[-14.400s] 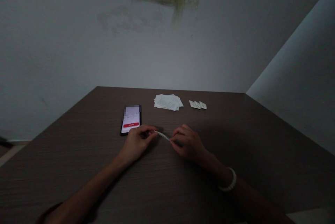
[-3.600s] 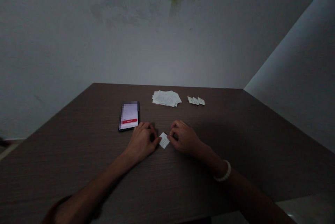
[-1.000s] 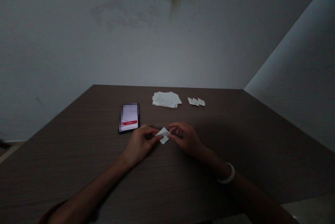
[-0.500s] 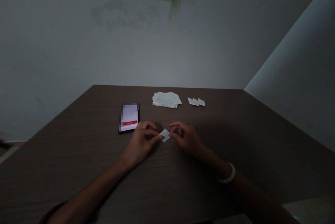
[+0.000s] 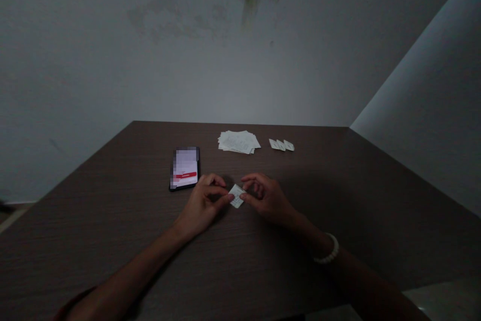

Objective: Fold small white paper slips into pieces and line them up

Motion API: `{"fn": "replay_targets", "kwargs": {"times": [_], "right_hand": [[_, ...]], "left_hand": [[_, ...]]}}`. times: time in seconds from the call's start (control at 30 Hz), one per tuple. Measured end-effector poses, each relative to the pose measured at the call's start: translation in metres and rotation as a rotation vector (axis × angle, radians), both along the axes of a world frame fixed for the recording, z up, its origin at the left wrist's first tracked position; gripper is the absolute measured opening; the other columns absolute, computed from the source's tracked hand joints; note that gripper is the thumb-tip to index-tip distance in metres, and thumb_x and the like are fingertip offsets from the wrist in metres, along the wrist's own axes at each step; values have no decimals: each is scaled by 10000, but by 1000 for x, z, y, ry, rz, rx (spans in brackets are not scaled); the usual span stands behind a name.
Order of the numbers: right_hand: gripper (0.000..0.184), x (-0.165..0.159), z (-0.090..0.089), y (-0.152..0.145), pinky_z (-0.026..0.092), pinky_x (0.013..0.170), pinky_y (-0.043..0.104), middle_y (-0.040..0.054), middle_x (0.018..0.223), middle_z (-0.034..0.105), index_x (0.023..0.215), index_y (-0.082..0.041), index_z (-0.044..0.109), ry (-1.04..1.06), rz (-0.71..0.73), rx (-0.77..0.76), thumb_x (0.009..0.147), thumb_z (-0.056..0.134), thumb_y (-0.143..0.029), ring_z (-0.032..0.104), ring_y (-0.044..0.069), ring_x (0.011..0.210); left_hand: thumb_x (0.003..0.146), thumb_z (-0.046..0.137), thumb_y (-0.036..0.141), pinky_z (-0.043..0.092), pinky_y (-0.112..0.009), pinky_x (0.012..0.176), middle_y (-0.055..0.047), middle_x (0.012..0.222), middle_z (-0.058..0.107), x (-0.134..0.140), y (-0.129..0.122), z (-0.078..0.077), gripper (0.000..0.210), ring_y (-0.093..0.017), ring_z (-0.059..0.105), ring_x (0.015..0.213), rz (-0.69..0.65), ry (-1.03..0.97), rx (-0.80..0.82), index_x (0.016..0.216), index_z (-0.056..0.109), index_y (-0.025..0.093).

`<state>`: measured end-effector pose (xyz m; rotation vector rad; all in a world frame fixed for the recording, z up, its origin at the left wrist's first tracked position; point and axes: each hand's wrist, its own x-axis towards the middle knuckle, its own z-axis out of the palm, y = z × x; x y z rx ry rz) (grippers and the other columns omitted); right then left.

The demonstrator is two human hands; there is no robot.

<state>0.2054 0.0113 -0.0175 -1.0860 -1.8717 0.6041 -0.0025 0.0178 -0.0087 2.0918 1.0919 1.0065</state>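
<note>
A small white folded piece of paper [image 5: 236,202], shaped like a diamond with faint print, is held just above or on the table between both hands. My left hand [image 5: 206,198] pinches its left corner between thumb and fingers. On the other side, my right hand [image 5: 266,197] grips the right corner, thumb on top and the other fingers curled. The fingertips under the paper are hidden. Near the left knuckles lies a phone [image 5: 185,163] with a lit screen and a red bar on it.
The brown wooden table [image 5: 233,261] reaches to a grey wall [image 5: 240,75]. Toward the back is a loose stack of printed paper sheets [image 5: 238,141]. Right of the stack, three small folded papers [image 5: 281,145] lie in an overlapping row.
The folded paper shows more of its face and looks larger, reaching lower toward me. My right thumb has moved slightly left onto it. The left hand has hardly moved.
</note>
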Motion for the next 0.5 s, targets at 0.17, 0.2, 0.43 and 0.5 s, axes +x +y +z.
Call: {"fn": "replay_targets", "kwargs": {"times": [0.17,0.2,0.43,0.5], "right_hand": [[332,-1,1,-2,377,536,227,-19,722,663,1077,-192,574,57,73,-82,765,686,-215,481,100,559],[324,-2,1,-2,368,528,227,-24,707,658,1068,-192,573,54,69,-87,765,685,-218,463,97,542],[274,-4,4,-4,330,517,224,-38,704,635,976,-201,541,23,50,-60,746,689,-185,412,87,521],[265,-5,3,-4,325,510,219,-38,719,630,939,-204,521,32,43,-57,739,694,-187,402,82,515]], "left_hand": [[838,646,273,424,-377,835,-41,928,561,1,-1,0,134,-203,514,929,-18,17,45,743,710,203],[829,652,266,425,-378,831,-42,928,564,2,-1,1,114,-205,516,926,-18,26,59,754,712,204],[803,678,283,432,-373,804,-38,914,594,5,-3,5,77,-211,528,901,-14,74,97,807,726,223],[815,665,292,431,-371,809,-33,908,602,6,-3,5,89,-209,530,900,-20,77,74,799,727,229]]}}
